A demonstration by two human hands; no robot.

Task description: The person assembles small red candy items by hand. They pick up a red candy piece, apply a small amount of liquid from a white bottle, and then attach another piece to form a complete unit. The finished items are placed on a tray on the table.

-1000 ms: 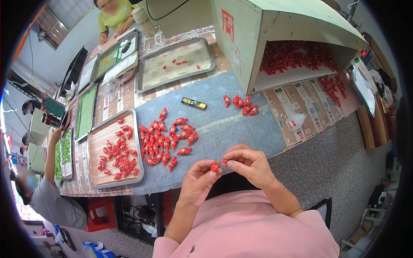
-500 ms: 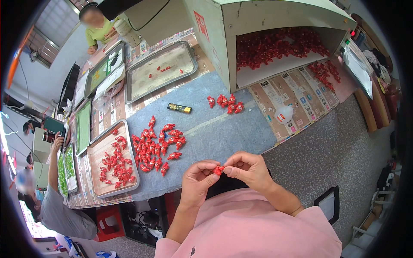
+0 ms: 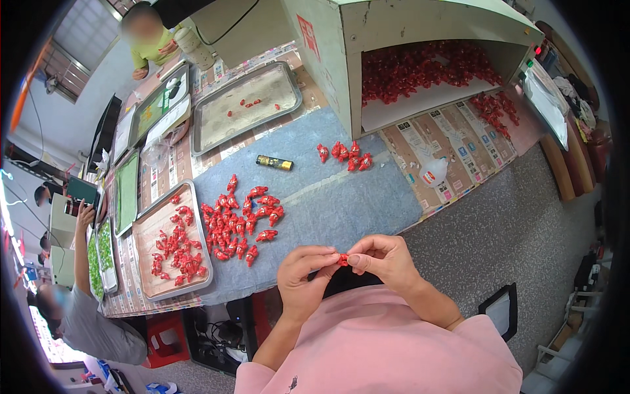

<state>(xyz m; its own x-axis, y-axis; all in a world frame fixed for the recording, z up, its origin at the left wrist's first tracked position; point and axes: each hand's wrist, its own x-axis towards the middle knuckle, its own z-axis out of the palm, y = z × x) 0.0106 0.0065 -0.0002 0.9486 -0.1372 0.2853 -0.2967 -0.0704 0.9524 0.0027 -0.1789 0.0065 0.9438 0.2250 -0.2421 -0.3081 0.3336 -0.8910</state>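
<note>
Between the fingertips of both hands is a small red figurine [image 3: 342, 260], held just in front of the table's near edge. My left hand [image 3: 304, 276] pinches it from the left, and my right hand [image 3: 386, 261] grips it from the right with thumb and forefinger. Much of the piece is hidden by the fingers. On the blue cloth [image 3: 315, 210], left of my hands, lies a loose cluster of similar red figurines [image 3: 230, 223]. A smaller group of red figurines [image 3: 344, 155] rests farther off, near the metal box.
A tray of red pieces [image 3: 174, 284] stands at the left; a metal tray [image 3: 216, 128] with a few small bits lies behind. A yellow-and-black cylinder [image 3: 274, 163] is on the cloth. The open-fronted box [image 3: 344, 72] holds many red pieces. Co-workers sit at the far side and left.
Both hands still hold the red figurine, which has shifted slightly right and turned between the fingers. At the left, the co-worker in grey has moved their head into fuller view.
</note>
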